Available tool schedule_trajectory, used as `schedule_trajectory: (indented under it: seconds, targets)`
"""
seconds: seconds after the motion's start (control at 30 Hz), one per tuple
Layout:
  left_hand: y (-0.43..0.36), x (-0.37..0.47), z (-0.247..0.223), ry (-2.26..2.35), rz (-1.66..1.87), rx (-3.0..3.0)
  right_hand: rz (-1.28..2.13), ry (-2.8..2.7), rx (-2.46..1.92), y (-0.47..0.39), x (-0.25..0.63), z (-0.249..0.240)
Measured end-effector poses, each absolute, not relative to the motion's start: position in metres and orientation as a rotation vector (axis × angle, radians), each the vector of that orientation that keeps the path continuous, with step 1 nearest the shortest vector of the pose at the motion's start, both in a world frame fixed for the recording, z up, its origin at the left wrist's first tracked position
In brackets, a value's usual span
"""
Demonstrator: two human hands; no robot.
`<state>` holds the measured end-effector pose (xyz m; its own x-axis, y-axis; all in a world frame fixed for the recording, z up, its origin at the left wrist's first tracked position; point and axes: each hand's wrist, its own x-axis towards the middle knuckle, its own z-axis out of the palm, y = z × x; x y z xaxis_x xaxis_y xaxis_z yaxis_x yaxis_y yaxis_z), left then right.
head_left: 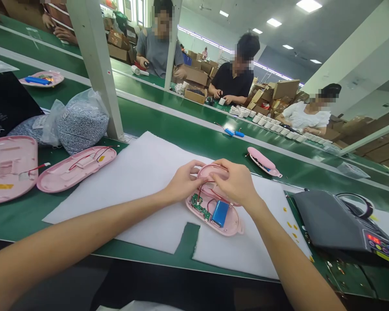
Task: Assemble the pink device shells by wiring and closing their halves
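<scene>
An open pink oval shell (228,224) lies on a white foam sheet (139,172) in front of me. Inside it I see a blue battery (220,213), a small green circuit board (199,206) and red wires. A second pink shell half (207,172) is tilted over its far end. My left hand (183,181) grips the left edge of that upper half. My right hand (238,181) rests on its top and right side, fingers curled over it.
At the left lie a pink shell half with wires (74,168), a larger pink part (8,166) and bags of small parts (79,123). A grey device with buttons (340,224) sits at the right. Another pink piece (264,162) lies on the green belt. Three people work across the belt.
</scene>
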<state>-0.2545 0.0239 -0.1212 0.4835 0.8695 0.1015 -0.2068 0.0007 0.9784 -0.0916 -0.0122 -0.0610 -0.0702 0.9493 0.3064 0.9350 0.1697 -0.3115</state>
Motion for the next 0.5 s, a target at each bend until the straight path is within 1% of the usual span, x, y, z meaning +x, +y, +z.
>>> schedule_trajectory:
  seconds: [0.2,0.37,0.5]
  targets:
    - [0.031,-0.255,-0.126,0.561,0.895,1.275,0.073,-1.98,-1.729,-0.013,-0.093,-0.063]
    - [0.032,-0.254,-0.127,0.62,0.894,1.375,0.054,-1.999,-1.703,-0.008,-0.091,-0.064]
    - [0.026,-0.255,-0.116,0.702,0.851,1.494,0.068,-2.011,-1.751,-0.009,-0.093,-0.061]
